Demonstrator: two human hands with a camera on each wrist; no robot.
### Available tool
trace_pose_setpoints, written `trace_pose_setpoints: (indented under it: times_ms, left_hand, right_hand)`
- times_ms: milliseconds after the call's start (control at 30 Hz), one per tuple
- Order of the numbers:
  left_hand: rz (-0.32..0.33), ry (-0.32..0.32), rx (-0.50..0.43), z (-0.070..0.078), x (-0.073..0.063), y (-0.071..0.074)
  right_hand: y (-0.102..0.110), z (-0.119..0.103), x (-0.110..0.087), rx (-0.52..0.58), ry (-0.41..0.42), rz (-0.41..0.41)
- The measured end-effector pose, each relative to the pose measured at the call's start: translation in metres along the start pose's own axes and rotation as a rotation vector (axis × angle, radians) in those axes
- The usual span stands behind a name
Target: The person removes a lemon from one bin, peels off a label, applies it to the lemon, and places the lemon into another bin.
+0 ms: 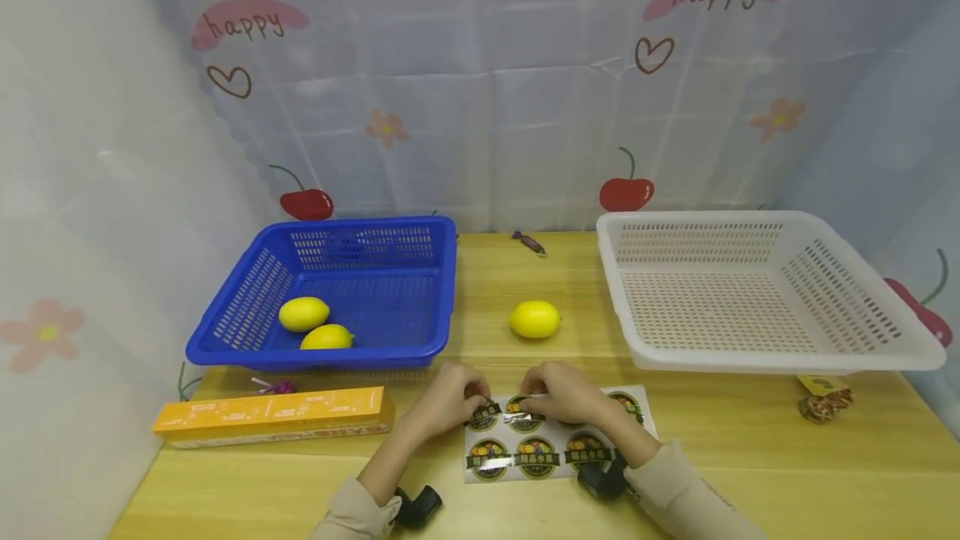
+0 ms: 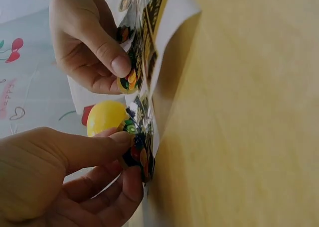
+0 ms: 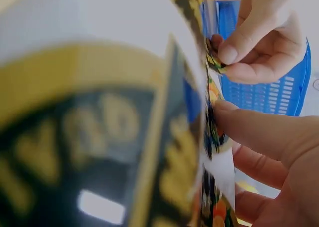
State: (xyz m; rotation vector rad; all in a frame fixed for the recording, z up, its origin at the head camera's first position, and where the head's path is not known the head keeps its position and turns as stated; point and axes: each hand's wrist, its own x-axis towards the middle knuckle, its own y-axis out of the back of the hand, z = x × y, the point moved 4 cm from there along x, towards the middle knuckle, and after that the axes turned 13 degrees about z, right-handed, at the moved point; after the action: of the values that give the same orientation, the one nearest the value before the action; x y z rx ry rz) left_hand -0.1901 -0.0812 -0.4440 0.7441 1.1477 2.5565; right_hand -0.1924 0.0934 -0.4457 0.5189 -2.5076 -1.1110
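A white sheet (image 1: 558, 433) of round black-and-gold fruit stickers lies on the table, rising off the wood near the fingers in the left wrist view. My left hand (image 1: 450, 398) pinches the edge of the sticker (image 2: 137, 155) at its far left corner between thumb and fingers. Beside it, my right hand (image 1: 564, 392) pinches the neighbouring top-row sticker (image 1: 521, 415) with thumb and forefinger. Both stickers overlap the sheet in view. Beyond the hands, a yellow lemon (image 1: 535, 319) rests on the table.
A blue basket (image 1: 322, 359) at the left holds two lemons (image 1: 303, 314). To the right stands a white basket (image 1: 787, 360). An orange box (image 1: 273, 417) lies at front left, a purple lollipop (image 1: 279, 387) behind it. Wrapped sweets (image 1: 530, 243) lie at the back and right.
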Motion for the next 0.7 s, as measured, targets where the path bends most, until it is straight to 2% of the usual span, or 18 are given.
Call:
trace_pose_setpoints:
  times_ms: [133,333,433,500,567,633,700]
  left_hand:
    - [0.002,0.020,-0.043,-0.002,-0.001,0.002]
    - [0.119,0.086,-0.187,-0.002,-0.002,0.012]
    - [0.139,0.111,-0.229,-0.001,-0.002,0.013]
    - [0.128,0.126,-0.251,-0.001,-0.001,0.011]
    - [0.120,0.140,-0.271,0.000,0.002,0.010]
    - [0.116,0.161,-0.306,0.002,0.007,0.009]
    - [0.118,0.187,-0.344,0.003,0.014,0.009]
  right_hand:
    - [-0.003,-0.001,0.001,0.008,-0.002,0.016]
    - [-0.002,0.002,0.000,0.043,-0.030,0.041]
    - [0.004,0.005,0.000,0.085,-0.025,0.083]
    - [0.011,0.008,0.002,0.097,-0.029,0.168]
    - [0.022,0.011,0.005,0.089,-0.042,0.306]
    - [0.033,0.015,0.008,0.088,-0.079,0.447]
    - [0.042,0.020,0.013,0.105,-0.142,0.536]
